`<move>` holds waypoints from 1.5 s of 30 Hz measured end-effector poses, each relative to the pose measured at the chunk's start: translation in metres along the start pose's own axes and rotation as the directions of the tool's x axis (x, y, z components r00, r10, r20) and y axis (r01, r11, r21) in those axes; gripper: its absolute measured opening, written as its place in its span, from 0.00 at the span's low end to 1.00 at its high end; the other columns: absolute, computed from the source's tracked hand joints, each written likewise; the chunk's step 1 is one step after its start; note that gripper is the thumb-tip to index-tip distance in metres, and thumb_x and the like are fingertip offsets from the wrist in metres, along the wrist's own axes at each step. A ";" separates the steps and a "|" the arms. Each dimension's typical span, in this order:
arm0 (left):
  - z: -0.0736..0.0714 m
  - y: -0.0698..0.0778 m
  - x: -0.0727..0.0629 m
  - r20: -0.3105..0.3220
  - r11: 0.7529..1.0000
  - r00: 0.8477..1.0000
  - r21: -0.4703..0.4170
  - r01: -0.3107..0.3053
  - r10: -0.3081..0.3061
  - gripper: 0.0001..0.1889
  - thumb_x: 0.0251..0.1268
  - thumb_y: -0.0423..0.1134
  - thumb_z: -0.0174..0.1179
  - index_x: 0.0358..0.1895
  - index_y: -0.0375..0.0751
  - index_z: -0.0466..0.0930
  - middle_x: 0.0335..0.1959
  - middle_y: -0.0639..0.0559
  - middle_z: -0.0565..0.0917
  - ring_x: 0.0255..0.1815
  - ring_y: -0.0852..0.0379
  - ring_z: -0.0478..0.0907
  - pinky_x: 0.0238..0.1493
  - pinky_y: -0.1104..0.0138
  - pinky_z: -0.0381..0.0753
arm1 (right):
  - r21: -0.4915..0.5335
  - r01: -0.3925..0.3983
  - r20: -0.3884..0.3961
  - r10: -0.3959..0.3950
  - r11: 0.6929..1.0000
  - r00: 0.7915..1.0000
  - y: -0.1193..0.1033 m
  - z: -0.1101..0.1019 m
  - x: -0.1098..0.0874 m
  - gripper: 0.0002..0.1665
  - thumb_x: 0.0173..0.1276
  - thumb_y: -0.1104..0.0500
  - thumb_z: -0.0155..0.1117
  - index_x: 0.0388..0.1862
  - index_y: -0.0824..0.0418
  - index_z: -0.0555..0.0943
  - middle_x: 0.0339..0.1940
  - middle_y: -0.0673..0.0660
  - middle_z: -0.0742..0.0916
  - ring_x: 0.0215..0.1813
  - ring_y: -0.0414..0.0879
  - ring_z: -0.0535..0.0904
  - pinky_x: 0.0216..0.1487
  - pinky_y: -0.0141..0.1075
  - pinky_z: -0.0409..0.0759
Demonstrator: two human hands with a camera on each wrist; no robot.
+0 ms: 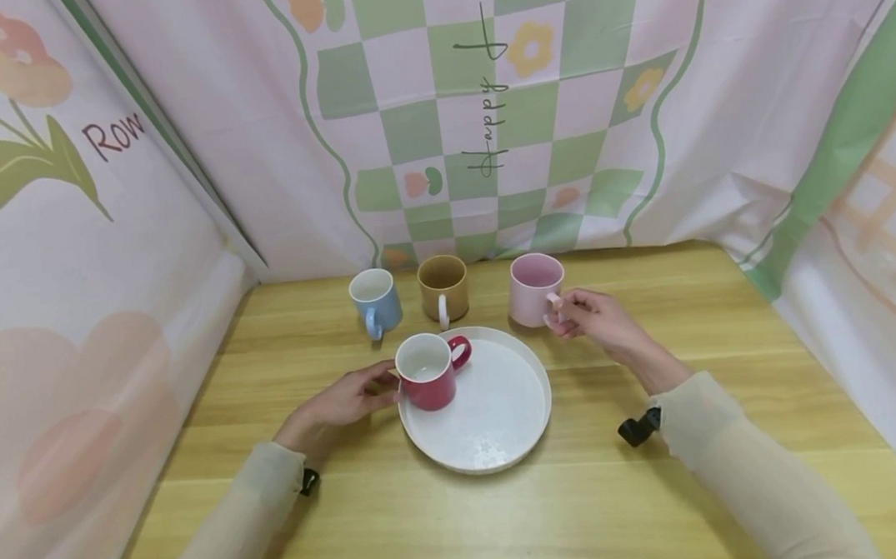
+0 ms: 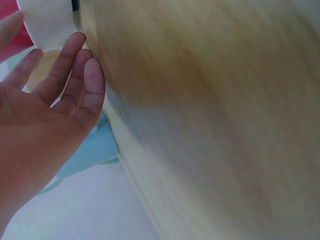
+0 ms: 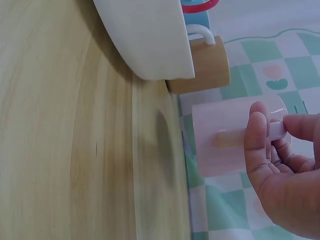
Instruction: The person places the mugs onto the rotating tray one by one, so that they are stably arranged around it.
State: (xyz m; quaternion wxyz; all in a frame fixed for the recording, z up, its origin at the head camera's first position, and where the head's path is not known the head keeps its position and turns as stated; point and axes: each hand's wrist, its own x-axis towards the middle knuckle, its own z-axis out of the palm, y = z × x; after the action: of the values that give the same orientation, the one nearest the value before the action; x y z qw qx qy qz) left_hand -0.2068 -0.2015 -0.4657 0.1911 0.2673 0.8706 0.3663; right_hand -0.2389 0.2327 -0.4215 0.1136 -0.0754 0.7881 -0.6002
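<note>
In the head view, my right hand (image 1: 596, 319) pinches the handle of a pink mug (image 1: 531, 301), which is upright at the back right of the table. The right wrist view shows thumb and fingers of that hand (image 3: 282, 165) on the handle of the pink mug (image 3: 220, 117). A red mug (image 1: 428, 387) stands on the left part of a round white tray (image 1: 499, 411), its handle toward the back right. My left hand (image 1: 348, 396) is at the left rim of the tray, fingertips close beside the red mug. Its fingers (image 2: 92, 82) are loosely bent in the left wrist view.
Behind the tray stand a light blue mug (image 1: 376, 303) and a brown mug (image 1: 444, 290) with a white handle. Printed cloth hangs (image 1: 501, 127) along the back edge and both sides of the wooden table (image 1: 398, 515).
</note>
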 end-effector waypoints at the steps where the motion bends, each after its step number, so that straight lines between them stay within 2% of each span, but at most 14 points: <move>1: 0.000 0.000 0.000 0.000 1.000 1.000 -0.001 0.000 0.000 0.30 0.73 0.47 0.60 0.75 0.53 0.64 0.62 0.44 0.81 0.64 0.47 0.77 0.66 0.51 0.76 | -0.003 0.002 0.002 -0.002 1.000 1.000 0.000 0.001 -0.001 0.24 0.80 0.54 0.52 0.56 0.76 0.72 0.46 0.63 0.84 0.41 0.44 0.84 0.49 0.39 0.86; 8: 0.000 -0.001 0.000 -0.003 1.000 1.000 -0.003 -0.002 0.002 0.30 0.73 0.46 0.60 0.75 0.53 0.64 0.61 0.44 0.81 0.64 0.47 0.77 0.65 0.51 0.77 | -0.005 0.020 0.024 -0.020 1.000 1.000 -0.005 0.007 -0.005 0.23 0.80 0.54 0.52 0.55 0.77 0.72 0.44 0.63 0.84 0.38 0.42 0.83 0.48 0.39 0.86; 20: 0.000 -0.001 0.000 -0.001 1.000 1.000 -0.013 0.000 0.000 0.30 0.73 0.47 0.59 0.75 0.53 0.63 0.62 0.44 0.81 0.64 0.47 0.77 0.66 0.50 0.76 | -0.026 0.048 0.073 -0.046 0.999 0.996 -0.011 0.014 -0.012 0.19 0.80 0.56 0.52 0.52 0.75 0.73 0.43 0.64 0.83 0.40 0.46 0.83 0.46 0.37 0.86; 29: 0.000 -0.002 0.000 0.000 1.000 1.000 -0.006 0.005 -0.005 0.30 0.73 0.48 0.59 0.75 0.54 0.63 0.62 0.44 0.80 0.65 0.47 0.76 0.66 0.50 0.76 | -0.040 0.044 0.125 -0.039 0.998 0.991 -0.012 0.019 -0.017 0.17 0.80 0.58 0.51 0.52 0.74 0.74 0.44 0.67 0.82 0.40 0.50 0.83 0.48 0.43 0.87; 35: 0.000 -0.002 0.000 0.003 1.000 1.000 -0.011 -0.001 0.001 0.30 0.73 0.47 0.59 0.75 0.54 0.63 0.62 0.44 0.80 0.64 0.47 0.76 0.65 0.50 0.77 | -0.025 0.067 0.177 -0.061 0.997 0.982 -0.012 0.022 -0.020 0.18 0.79 0.59 0.52 0.52 0.75 0.74 0.45 0.71 0.82 0.39 0.50 0.83 0.46 0.41 0.86; 41: 0.000 -0.001 -0.001 0.002 1.000 1.000 -0.015 -0.008 0.008 0.30 0.73 0.45 0.59 0.75 0.53 0.63 0.62 0.44 0.80 0.64 0.47 0.76 0.64 0.50 0.77 | -0.033 0.100 0.239 -0.089 0.994 0.967 -0.010 0.023 -0.022 0.19 0.79 0.58 0.52 0.52 0.77 0.73 0.45 0.72 0.81 0.38 0.49 0.84 0.47 0.46 0.86; 45: 0.000 -0.001 -0.001 0.001 1.000 1.000 -0.012 -0.005 0.005 0.30 0.73 0.46 0.59 0.75 0.53 0.63 0.62 0.45 0.80 0.64 0.47 0.76 0.64 0.51 0.77 | -0.033 0.113 0.275 -0.100 0.993 0.956 -0.009 0.023 -0.024 0.19 0.80 0.59 0.51 0.51 0.77 0.73 0.45 0.73 0.81 0.38 0.47 0.84 0.46 0.44 0.86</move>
State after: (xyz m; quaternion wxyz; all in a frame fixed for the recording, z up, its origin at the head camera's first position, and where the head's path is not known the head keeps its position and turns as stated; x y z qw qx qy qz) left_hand -0.2066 -0.2023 -0.4662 0.1922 0.2685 0.8676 0.3717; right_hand -0.2101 0.2151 -0.4160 0.1866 -0.2023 0.7740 -0.5702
